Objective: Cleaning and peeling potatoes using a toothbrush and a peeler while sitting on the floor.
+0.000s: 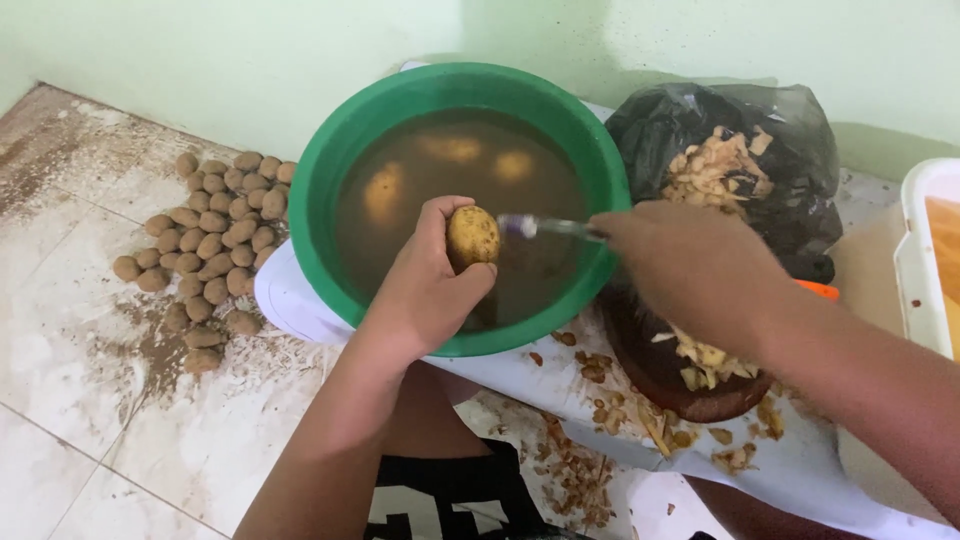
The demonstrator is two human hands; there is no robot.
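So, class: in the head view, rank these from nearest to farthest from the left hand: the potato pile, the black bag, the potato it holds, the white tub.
From the left hand:
1. Potato, in its grip over the green basin.
2. Potato pile, on the floor to its left.
3. Black bag, right, behind the right hand.
4. White tub, far right edge.

The left hand (432, 275) is raised from the near left, its forearm angled up and away toward the middle of the scene. Its fingers (440, 215) are curled closed and the thumb is pressed in from the near side. The right hand (680, 265) is brought in from the right, back upward, its fingers closed, with the forearm stretched off to the near right.
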